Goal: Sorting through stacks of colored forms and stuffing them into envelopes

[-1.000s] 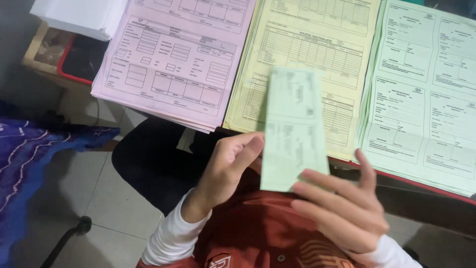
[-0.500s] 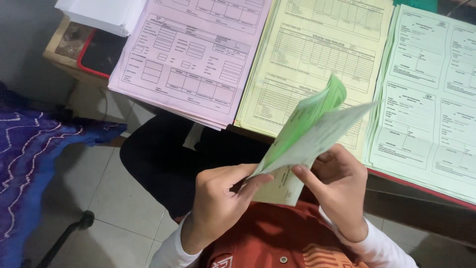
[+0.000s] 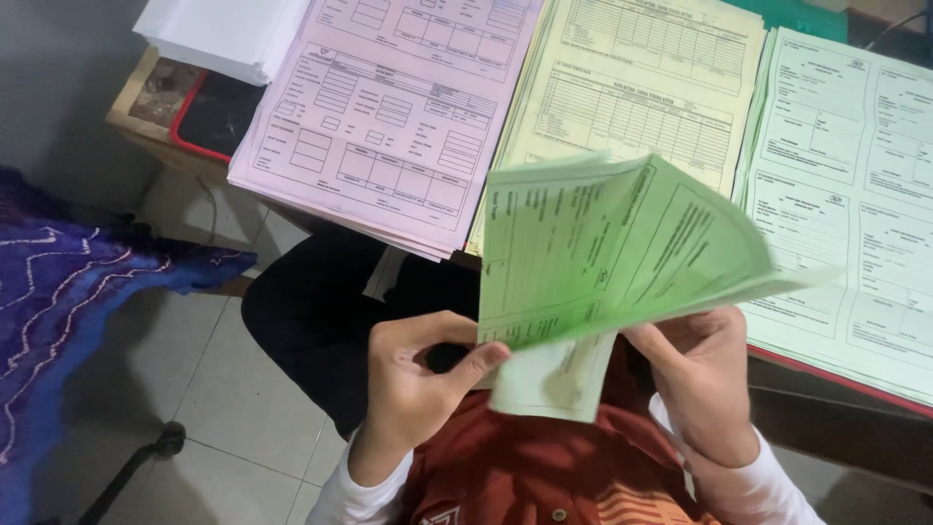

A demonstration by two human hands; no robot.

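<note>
At the left edge of the worktop (image 3: 146, 122), a white paper stack (image 3: 224, 34) overhangs the corner, and beside it lie the pink forms (image 3: 389, 117), the yellow forms (image 3: 641, 87) and the pale green forms (image 3: 855, 194), their near edges jutting past the worktop toward the lap. In front of them, the left hand (image 3: 418, 384) is clenched on the lower left corner of the green sheets (image 3: 612, 253), thumb on top. A second ago a single narrow slip was held flat; now the sheets have fanned open and tilted wide, which looks like leafing through a bundle. The right hand (image 3: 705, 379) grasps the fan's lower right, with a paler slip (image 3: 549, 374) hanging beneath. The fan's upper edge hides part of the yellow forms, how near I cannot tell; free room lies downward over the lap and left toward the tiled floor (image 3: 233, 389), near the blue cloth (image 3: 68, 311).
</note>
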